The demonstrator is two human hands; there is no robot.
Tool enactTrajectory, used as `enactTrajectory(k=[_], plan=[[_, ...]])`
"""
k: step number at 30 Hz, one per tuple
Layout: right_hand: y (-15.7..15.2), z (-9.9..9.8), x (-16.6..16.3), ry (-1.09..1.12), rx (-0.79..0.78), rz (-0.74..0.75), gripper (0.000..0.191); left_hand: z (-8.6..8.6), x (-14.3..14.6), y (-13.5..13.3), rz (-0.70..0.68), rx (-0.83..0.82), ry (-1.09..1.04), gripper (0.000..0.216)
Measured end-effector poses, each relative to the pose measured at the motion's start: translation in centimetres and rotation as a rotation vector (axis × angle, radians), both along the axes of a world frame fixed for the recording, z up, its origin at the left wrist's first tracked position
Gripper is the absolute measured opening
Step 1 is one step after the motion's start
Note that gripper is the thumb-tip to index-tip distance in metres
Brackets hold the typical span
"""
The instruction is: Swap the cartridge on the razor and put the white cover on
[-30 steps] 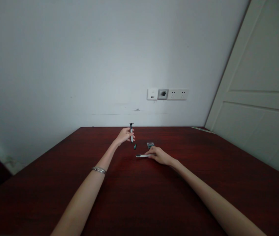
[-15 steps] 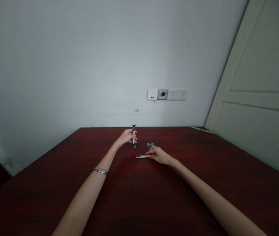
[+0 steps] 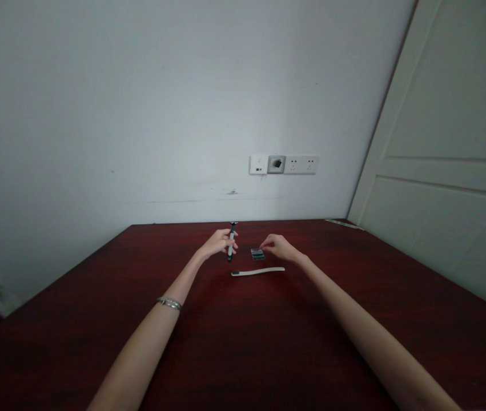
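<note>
My left hand (image 3: 216,244) is closed around a razor (image 3: 231,244) with a pale handle and dark ends, held nearly upright with its head at the top. To the right, the fingertips of my right hand (image 3: 280,248) are pinched at the far right corner of a small clear case (image 3: 257,254) with dark green contents, which lies on the table. Whether they lift that corner I cannot tell. Nearer to me rests a toothbrush (image 3: 257,272), white with a dark head pointing left, touched by neither hand.
The dark red wooden table (image 3: 243,342) meets a white wall along its far edge. Wall sockets (image 3: 284,164) sit above it. A pale flat strip (image 3: 344,224) lies at the far right corner, beside a white door (image 3: 444,188).
My right hand has let go of the toothbrush, which now lies on the table, and has moved away from me to the clear case. My left hand still holds the razor.
</note>
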State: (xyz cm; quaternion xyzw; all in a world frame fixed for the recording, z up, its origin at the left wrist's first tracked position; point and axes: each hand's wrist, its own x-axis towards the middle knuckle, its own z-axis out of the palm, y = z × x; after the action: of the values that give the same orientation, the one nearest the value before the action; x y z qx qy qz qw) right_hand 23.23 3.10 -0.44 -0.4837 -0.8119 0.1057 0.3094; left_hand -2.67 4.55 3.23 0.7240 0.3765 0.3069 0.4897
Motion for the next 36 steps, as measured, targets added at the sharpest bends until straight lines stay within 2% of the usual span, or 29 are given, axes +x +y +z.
enactTrajectory(k=[6,16,36], plan=[[1.3,-1.6,-0.5,-0.037,-0.013,0.017,0.017,-0.3,0.1,0.3,-0.010,0.001,-0.012,0.030],[1.9,-2.5,-0.7,-0.129,-0.027,0.040,0.016,-0.4,0.4,0.2,-0.003,0.004,0.005,0.029],[1.3,-2.0,-1.3,-0.131,-0.024,0.012,0.017,-0.2,0.6,0.2,-0.027,0.018,0.010,0.025]])
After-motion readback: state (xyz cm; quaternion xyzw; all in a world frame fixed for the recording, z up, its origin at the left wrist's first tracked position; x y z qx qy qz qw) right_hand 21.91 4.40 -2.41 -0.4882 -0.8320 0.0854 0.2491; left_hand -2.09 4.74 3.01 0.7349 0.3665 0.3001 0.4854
